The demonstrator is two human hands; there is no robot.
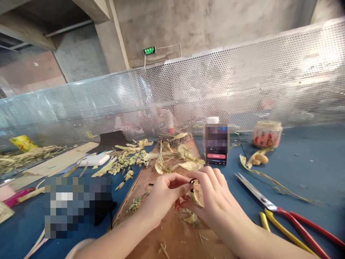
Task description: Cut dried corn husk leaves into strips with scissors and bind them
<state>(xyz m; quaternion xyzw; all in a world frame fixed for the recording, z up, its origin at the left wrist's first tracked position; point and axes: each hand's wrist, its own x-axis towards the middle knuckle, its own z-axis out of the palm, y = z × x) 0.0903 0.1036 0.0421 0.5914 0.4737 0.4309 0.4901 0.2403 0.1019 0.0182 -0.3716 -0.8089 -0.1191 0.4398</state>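
Over the brown board (134, 226), both hands meet around a small dried leaf piece (194, 196) with a dark, thin strand at its top. My left hand (167, 192) pinches the dark strand from the left. My right hand (212, 194) curls its fingers around the leaf piece from the right, thumb below. Pale dried husks (185, 158) lie on the board beyond the hands. Small green-grey scraps (137, 203) rest left of my left hand. The fingertips partly hide the piece.
Red-handled scissors (272, 207) and a yellow-handled tool (288, 233) lie at the right. Behind them stand a jar (267, 135) and an upright phone (216, 151). Bundles of small dried pieces (132, 162) and a white case (94, 159) are at left. A perforated metal screen (188, 86) spans the back.
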